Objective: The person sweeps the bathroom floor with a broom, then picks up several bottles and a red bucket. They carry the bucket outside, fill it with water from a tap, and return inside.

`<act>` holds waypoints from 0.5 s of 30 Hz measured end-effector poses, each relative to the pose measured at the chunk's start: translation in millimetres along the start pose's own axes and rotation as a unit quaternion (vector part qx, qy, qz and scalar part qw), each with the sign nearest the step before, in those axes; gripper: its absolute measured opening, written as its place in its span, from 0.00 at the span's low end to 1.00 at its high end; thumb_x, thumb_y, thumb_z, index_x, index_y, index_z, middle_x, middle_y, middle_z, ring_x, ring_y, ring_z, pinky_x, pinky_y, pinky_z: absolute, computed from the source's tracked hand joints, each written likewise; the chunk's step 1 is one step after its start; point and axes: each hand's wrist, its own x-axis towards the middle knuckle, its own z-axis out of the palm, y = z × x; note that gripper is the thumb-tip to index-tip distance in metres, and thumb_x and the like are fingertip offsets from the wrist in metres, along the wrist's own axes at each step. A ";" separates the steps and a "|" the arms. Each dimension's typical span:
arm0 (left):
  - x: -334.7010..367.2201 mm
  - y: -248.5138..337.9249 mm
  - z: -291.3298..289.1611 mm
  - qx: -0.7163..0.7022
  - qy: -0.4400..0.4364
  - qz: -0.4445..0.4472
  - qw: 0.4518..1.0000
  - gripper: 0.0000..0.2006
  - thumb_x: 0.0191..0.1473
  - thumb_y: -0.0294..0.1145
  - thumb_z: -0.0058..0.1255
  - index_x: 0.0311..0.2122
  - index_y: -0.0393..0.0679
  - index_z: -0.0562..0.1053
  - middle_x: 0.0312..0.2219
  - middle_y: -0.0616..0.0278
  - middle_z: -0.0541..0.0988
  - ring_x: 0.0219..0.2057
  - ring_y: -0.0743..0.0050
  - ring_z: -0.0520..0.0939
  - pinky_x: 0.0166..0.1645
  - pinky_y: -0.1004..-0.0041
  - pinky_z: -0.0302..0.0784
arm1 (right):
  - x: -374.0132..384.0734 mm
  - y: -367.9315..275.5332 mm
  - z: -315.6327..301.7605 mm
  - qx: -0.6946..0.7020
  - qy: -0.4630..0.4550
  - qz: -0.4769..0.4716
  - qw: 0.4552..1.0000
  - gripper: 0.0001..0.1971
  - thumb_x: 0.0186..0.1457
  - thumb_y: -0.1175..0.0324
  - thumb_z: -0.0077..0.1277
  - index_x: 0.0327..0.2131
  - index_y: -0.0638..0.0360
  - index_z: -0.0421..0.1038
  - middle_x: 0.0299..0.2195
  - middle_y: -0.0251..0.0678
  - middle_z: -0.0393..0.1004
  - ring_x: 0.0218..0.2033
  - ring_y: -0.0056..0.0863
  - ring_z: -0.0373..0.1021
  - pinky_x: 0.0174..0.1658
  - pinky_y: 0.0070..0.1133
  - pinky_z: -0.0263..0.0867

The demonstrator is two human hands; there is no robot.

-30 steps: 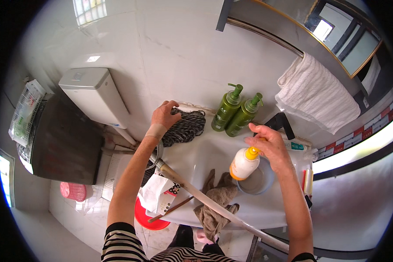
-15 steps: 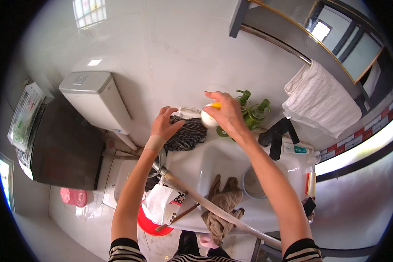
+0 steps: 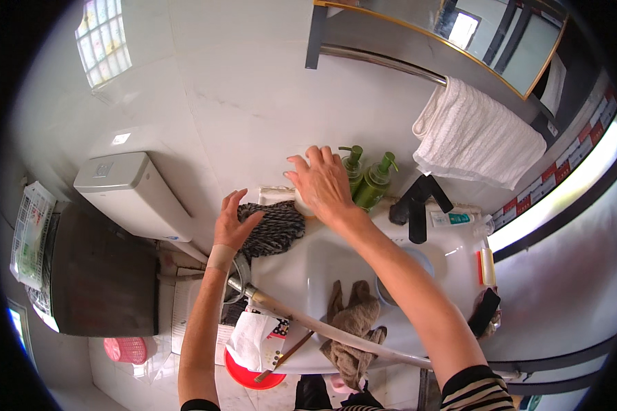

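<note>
My right hand is over the back ledge of the white sink, fingers apart. Just below it, a small white container shows in part; the hand covers the rest. Close beside that hand stand two green pump bottles, a nearer one and one further back. My left hand is open, thumb and fingers spread, holding nothing. It is at the left edge of a dark grey knitted cloth that lies on the sink's back left corner.
A long pole crosses the sink's front, with a brown cloth over the rim. The black faucet rises at the right, near a basin. A white towel hangs above. To the left is a toilet tank.
My right hand has let go of the white container with a yellow top, which is now lower, on the ledge. The whole view has shifted, carrying the scene leftward.
</note>
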 end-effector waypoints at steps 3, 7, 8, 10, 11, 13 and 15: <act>-0.3 4.5 -8.2 0.013 -0.006 0.002 1.000 0.29 0.40 0.41 0.56 0.49 0.44 0.63 0.48 0.52 0.63 0.48 0.56 0.67 0.50 0.67 0.63 | -41.1 -16.6 -39.4 0.088 0.007 -0.022 0.996 0.09 0.47 0.67 0.49 0.34 0.55 0.68 0.29 0.34 0.62 0.33 0.32 0.59 0.36 0.26 0.59; -9.0 2.6 -25.8 -0.028 0.013 -0.027 0.999 0.28 0.42 0.41 0.55 0.49 0.43 0.63 0.49 0.54 0.63 0.48 0.60 0.67 0.50 0.68 0.63 | -129.5 -26.3 -70.7 0.182 -0.101 -0.013 0.978 0.06 0.46 0.71 0.50 0.31 0.56 0.69 0.29 0.35 0.62 0.30 0.32 0.63 0.31 0.26 0.63; -12.9 5.1 -27.3 -0.028 0.017 -0.030 0.999 0.28 0.42 0.41 0.55 0.49 0.43 0.63 0.49 0.54 0.62 0.48 0.61 0.67 0.49 0.69 0.63 | -152.7 -25.0 -81.8 0.204 -0.124 0.021 0.971 0.05 0.46 0.71 0.50 0.30 0.57 0.69 0.28 0.35 0.63 0.29 0.32 0.64 0.29 0.26 0.63; -23.1 25.6 -40.0 -0.021 0.027 -0.034 0.999 0.26 0.43 0.40 0.54 0.49 0.43 0.64 0.50 0.53 0.62 0.48 0.62 0.67 0.48 0.71 0.63 | -194.1 -21.6 -108.7 0.245 -0.156 0.090 0.953 0.04 0.47 0.70 0.50 0.29 0.57 0.70 0.27 0.34 0.63 0.26 0.32 0.66 0.26 0.26 0.63; -32.2 39.1 -44.4 -0.035 0.046 -0.013 0.998 0.21 0.47 0.37 0.51 0.46 0.42 0.66 0.48 0.54 0.64 0.46 0.63 0.68 0.47 0.72 0.63 | -211.9 -19.7 -123.4 0.262 -0.165 0.123 0.943 0.03 0.48 0.70 0.49 0.27 0.57 0.70 0.27 0.33 0.63 0.26 0.32 0.66 0.25 0.26 0.64; -59.6 53.8 -59.7 -0.144 0.026 -0.044 0.988 0.17 0.48 0.36 0.49 0.43 0.41 0.67 0.44 0.58 0.68 0.45 0.68 0.69 0.46 0.72 0.64 | -244.6 -17.7 -145.7 0.268 -0.188 0.184 0.927 0.03 0.47 0.70 0.49 0.29 0.55 0.71 0.26 0.34 0.65 0.26 0.32 0.67 0.26 0.25 0.63; -95.5 84.7 -60.7 -0.274 -0.001 -0.100 0.956 0.12 0.50 0.35 0.47 0.38 0.40 0.67 0.41 0.59 0.71 0.41 0.71 0.71 0.44 0.72 0.65 | -279.2 -10.3 -171.5 0.258 -0.205 0.238 0.914 0.03 0.47 0.71 0.50 0.28 0.57 0.71 0.25 0.36 0.66 0.25 0.34 0.67 0.26 0.26 0.63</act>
